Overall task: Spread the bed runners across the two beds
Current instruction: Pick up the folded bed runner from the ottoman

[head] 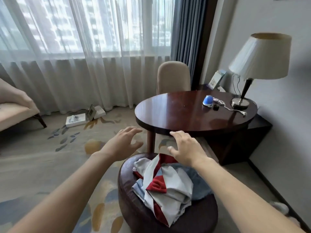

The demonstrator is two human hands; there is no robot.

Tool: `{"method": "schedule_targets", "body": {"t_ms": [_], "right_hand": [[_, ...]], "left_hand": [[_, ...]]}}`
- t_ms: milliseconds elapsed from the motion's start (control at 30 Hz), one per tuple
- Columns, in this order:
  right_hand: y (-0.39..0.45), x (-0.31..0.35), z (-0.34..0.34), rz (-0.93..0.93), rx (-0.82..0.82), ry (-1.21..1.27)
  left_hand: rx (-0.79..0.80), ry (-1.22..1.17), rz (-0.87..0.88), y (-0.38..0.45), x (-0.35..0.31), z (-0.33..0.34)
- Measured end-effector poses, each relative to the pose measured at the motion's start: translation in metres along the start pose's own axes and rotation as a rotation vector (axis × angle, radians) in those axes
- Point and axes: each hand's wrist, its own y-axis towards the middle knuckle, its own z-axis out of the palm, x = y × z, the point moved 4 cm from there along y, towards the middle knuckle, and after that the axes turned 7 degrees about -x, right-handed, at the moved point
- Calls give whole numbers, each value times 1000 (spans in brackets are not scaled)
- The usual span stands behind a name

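Bed runners point(165, 184) (crumpled) on stool point(127, 199)

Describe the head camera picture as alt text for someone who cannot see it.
Two bare hands, left and right, reach open and empty toward a crumpled heap of grey, red and blue fabric bed runners lying on a round dark brown leather stool. Behind stands a glossy round dark wooden table with a cream-shaded lamp.

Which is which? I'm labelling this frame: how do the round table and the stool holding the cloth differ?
The round table is glossy reddish wood on legs; the stool is dark, padded and lower. The table carries a lamp; the stool carries the crumpled bed runners. Both have rounded tops.
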Motion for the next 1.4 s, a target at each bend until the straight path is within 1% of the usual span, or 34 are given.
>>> {"method": "schedule_targets", "body": {"t_ms": [200,433,567,733,833,933,1033,1100,1200,1267,1400], "right_hand": [[26,-51,65,108,112,-19],[30,-105,157,273,207,-1],[26,-140,222,358,275,-16],[0,-179,307,499,350,-18],[-17,-201,355,613,355,1],[-26,-214,398,699,372,35],[-32,-215,431,790,375,138],[-35,-211,446,854,360,204],[-31,-200,461,953,318,322],[-24,-189,468,1058,287,462],[-15,-176,471,1286,225,840]], "left_hand": [[137,-52,3,58,24,76],[328,-116,4,105,64,181],[416,-170,-32,123,93,250],[513,-207,-58,124,134,350],[593,-236,-109,116,154,408],[614,-253,-247,108,172,455],[630,-235,-308,96,174,489],[631,-225,-309,89,165,505],[582,-274,-283,83,146,516],[547,-321,-249,81,133,516],[486,-423,-193,79,114,512]]}}
